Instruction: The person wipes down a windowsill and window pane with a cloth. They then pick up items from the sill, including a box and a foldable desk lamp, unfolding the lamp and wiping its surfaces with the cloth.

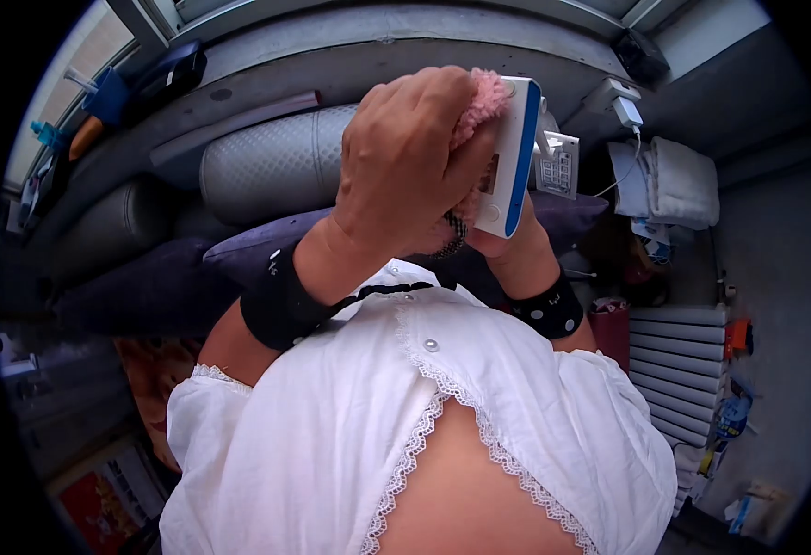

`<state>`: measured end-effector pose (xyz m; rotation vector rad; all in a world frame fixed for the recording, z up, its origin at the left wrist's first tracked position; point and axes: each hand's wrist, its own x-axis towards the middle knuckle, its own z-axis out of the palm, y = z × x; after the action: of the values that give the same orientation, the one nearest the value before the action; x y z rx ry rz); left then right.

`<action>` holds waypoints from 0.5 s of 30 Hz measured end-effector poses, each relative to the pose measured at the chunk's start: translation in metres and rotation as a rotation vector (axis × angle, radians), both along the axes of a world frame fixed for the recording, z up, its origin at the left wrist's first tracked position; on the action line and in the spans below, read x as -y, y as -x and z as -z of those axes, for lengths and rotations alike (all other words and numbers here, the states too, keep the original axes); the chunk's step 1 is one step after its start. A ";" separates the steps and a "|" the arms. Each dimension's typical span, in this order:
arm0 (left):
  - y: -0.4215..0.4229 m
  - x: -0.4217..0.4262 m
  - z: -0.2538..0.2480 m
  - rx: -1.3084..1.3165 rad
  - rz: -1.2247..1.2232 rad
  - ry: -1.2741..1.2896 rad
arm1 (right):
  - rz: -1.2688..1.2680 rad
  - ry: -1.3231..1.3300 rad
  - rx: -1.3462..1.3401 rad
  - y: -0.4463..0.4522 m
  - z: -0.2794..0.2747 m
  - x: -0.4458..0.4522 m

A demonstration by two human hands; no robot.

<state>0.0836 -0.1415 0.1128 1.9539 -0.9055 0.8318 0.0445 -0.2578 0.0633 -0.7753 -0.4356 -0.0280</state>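
Note:
My left hand is closed on a pink fluffy cloth, pressed against a white device with a blue edge. The device is held upright and tilted, and round feet or caps show at its corners. Behind it sticks out a white panel with a printed grid; I cannot tell whether the two are joined. My right hand grips the device from below and behind, its fingers mostly hidden. A dark beaded bracelet shows between my hands. Both forearms wear black bands.
Beyond my hands lie a grey quilted bolster and purple cushions. A white charger with a cable is plugged in at the right. Folded towels and a white radiator stand along that side. A blue cup is on the windowsill.

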 end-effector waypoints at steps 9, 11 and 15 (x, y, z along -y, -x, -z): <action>0.018 0.008 0.015 0.206 0.399 -0.027 | -0.494 -0.375 -0.248 -0.033 -0.005 0.022; 0.023 -0.002 0.032 0.172 0.480 -0.232 | -0.461 -0.415 -0.288 -0.033 -0.027 0.024; 0.026 -0.012 0.042 0.187 0.534 -0.225 | -0.561 -0.465 -0.262 -0.040 -0.034 0.029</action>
<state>0.0577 -0.1299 0.0703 1.7028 -1.6019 0.6188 0.0842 -0.2872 0.0975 -0.1757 -0.3644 0.4765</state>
